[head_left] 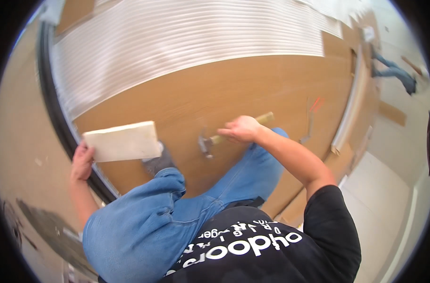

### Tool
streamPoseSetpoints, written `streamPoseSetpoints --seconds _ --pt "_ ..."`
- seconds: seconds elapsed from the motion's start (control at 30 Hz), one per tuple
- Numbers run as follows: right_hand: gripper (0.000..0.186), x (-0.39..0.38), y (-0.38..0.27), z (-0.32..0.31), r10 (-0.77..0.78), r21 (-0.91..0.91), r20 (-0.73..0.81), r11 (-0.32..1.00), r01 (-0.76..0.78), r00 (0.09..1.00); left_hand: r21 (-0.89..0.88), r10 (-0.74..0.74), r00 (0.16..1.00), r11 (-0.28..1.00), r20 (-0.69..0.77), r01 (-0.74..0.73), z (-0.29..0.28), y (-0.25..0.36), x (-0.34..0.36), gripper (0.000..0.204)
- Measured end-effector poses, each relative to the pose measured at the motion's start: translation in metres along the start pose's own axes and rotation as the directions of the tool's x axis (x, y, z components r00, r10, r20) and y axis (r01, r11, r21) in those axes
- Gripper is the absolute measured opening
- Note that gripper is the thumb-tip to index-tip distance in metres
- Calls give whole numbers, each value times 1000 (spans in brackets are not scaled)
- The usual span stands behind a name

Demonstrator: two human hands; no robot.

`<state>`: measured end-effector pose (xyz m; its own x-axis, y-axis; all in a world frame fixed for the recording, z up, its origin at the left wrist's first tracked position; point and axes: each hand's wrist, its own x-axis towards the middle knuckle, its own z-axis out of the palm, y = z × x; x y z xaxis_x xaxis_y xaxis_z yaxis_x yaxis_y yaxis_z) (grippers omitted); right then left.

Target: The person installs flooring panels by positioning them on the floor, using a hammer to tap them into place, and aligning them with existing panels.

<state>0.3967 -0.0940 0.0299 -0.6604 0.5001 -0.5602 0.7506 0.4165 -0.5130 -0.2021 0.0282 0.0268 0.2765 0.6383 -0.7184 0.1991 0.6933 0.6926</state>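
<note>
My left hand (84,161) grips the end of a white rectangular board (121,141), raised beside the dark frame edge on the left. My right hand (241,128) is on the light wooden handle of a claw hammer (204,141), fingers partly curled over it, with the metal head to the left. Both lie over a brown sheet surface (201,89) on which I sit, my legs bent in front of me.
Corrugated translucent wrap (191,28) covers the far part. A long dark frame edge (52,89) runs along the left. Rightward lie a long pale strip (347,113), a thin metal tool (307,127) and pale floor tiles (375,184). Another person's legs (394,73) show at upper right.
</note>
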Motion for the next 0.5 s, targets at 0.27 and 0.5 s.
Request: streamPoseSetpoints --seconds 0.27,0.5 --pt "32 -4 9 37 -222 -10 -220 974 226 950 940 -247 926 117 -285 320 79 35 -21 52" --pt "57 57 83 -54 157 11 -868 954 -298 472 988 634 767 -26 -99 150 116 12 56 79"
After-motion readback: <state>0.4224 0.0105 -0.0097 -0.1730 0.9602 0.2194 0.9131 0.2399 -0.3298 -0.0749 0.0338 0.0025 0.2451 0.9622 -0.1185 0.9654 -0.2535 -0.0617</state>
